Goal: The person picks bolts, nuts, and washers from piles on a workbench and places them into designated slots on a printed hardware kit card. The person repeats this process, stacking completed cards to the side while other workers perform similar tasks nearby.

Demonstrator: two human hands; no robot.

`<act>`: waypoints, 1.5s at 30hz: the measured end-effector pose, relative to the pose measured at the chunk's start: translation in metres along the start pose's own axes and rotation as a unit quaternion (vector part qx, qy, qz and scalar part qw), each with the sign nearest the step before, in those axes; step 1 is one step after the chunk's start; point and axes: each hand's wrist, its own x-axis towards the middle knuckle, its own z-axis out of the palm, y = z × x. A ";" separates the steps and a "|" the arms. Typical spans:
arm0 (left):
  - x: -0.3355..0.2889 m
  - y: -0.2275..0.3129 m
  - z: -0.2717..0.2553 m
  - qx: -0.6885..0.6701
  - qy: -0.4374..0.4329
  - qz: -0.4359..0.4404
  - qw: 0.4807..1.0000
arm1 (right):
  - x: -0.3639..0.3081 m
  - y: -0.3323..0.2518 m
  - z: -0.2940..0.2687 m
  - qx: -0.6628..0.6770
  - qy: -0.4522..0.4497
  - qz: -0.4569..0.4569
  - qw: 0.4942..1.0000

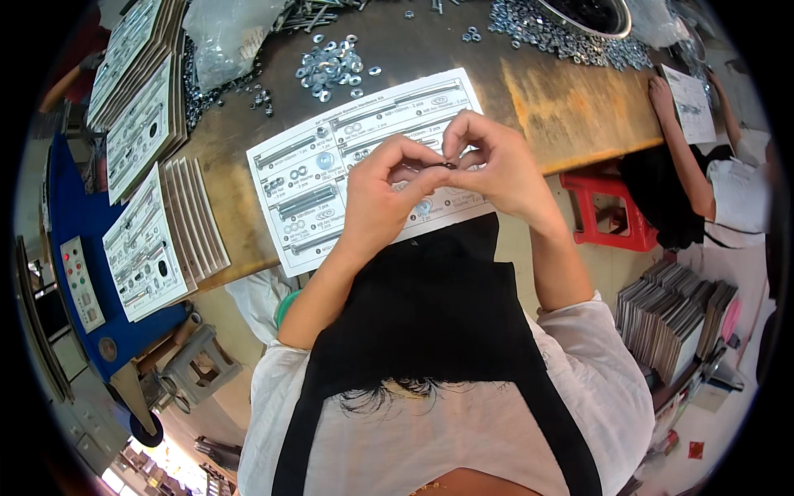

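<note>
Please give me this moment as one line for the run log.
left hand: pinching small dark part | right hand: pinching same part | below: printed card on wooden table | behind: washer pile

Left hand (pixel 376 198) and right hand (pixel 496 165) are covering the middle of the printed card (pixel 331 157); diagrams beneath them are not showing. Small dark part (pixel 436 165) pinched between the fingertips is too small to identify; most of it is being hidden by the fingers. Metal bowl (pixel 591 16) is being cut off by the top edge. Heap of nuts (pixel 571 41) is blurring toward the rim; single pieces not resolvable. A co-worker's hand (pixel 662 93) is lying on a sheet (pixel 691 103); that person's body is bending out of view at the right rim.
</note>
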 end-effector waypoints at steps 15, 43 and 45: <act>-0.030 -0.007 -0.048 0.202 0.114 0.091 0.968 | -0.036 0.074 0.019 -0.294 0.128 0.049 0.946; 0.089 -0.068 -0.185 0.399 0.200 0.036 0.894 | 0.202 0.093 0.051 -0.335 0.149 -0.121 0.922; 0.092 -0.081 -0.212 0.420 0.280 0.014 0.863 | 0.209 0.102 0.046 -0.372 0.144 -0.097 0.912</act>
